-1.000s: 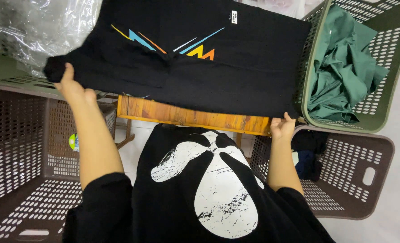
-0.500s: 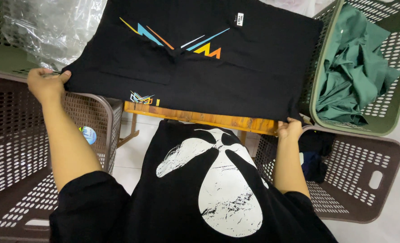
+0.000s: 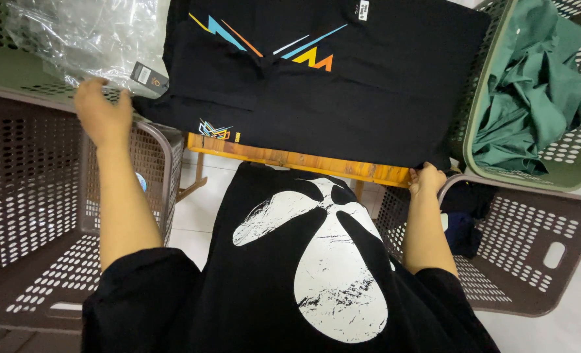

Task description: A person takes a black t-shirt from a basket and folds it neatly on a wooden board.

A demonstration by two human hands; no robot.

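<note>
Left hand (image 3: pixel 102 116) has let go of the black shirt (image 3: pixel 343 98) & moved to upper left, fingers loosely curled near the plastic bags (image 3: pixel 81 33). Right hand (image 3: pixel 426 178) pinches the hem at the wooden table (image 3: pixel 290 158) edge, centre-top; shirt lies folded now.

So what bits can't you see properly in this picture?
- Black shirt: its top is cut off by the head view's upper edge.
- Right hand: fingertips curl under the shirt's corner, so the grip is hidden.
- Dark clothes in the brown basket: the right arm covers part of them.
- Wooden table: the shirt hides all but its front edge.
- Left hand: only its back shows.
</note>
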